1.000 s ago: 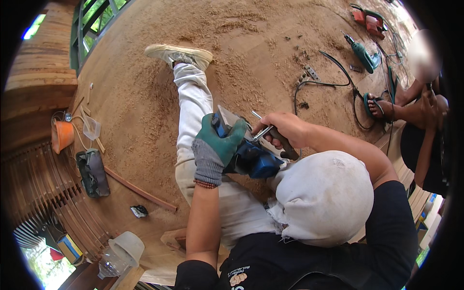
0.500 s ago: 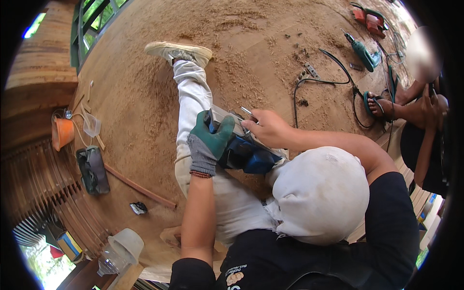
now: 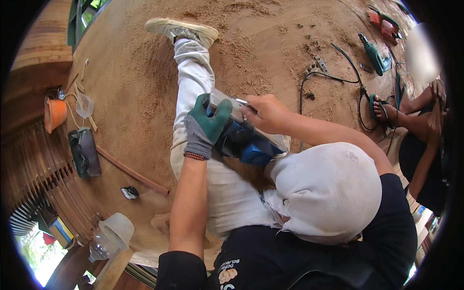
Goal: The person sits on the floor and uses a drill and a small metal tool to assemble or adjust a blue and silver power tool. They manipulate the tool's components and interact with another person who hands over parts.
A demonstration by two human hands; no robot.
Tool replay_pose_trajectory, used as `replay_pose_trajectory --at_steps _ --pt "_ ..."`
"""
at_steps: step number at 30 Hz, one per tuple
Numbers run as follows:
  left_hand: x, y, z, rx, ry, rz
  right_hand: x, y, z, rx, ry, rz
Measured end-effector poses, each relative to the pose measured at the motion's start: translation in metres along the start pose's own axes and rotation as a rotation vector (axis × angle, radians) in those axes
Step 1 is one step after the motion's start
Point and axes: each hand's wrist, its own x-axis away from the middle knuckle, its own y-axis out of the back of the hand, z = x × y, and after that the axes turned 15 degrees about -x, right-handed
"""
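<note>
A blue power planer (image 3: 244,140) lies across my lap against my outstretched leg (image 3: 195,87), its flat metal sole facing up. My left hand (image 3: 209,123), in a green-and-grey work glove, is wrapped round the front end of the planer. My bare right hand (image 3: 266,113) is closed over the sole, pinching a small silver metal tool (image 3: 240,101) whose exact kind is mostly hidden by the fingers. My bent knee (image 3: 328,191), in white cloth, stands close to the planer's back end.
Wood shavings cover the brown floor. A black cord (image 3: 333,76), a power strip (image 3: 321,64), a green drill (image 3: 373,54) and a red tool (image 3: 384,26) lie far right. A sandalled person (image 3: 420,125) sits at right. At left are an orange container (image 3: 55,115) and a wooden strip (image 3: 130,170).
The whole view has shifted slightly. The silver tool in my right hand sits flatter against the planer's sole and shows less. My left hand keeps its hold.
</note>
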Motion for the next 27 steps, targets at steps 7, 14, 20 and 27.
replay_pose_trajectory --at_steps 7,14,20,27 --pt "-0.001 0.005 0.003 0.106 -0.022 0.073 -0.007 0.011 -0.022 -0.022 0.365 0.193" --pt "-0.006 0.004 0.011 0.185 -0.074 0.130 -0.015 0.047 -0.020 0.081 0.309 0.595" --pt "-0.007 0.001 0.020 0.291 -0.053 0.162 -0.038 0.054 -0.030 0.386 0.948 0.607" --pt "-0.008 -0.001 0.015 0.181 -0.108 0.095 -0.009 0.059 -0.030 0.224 1.021 0.196"
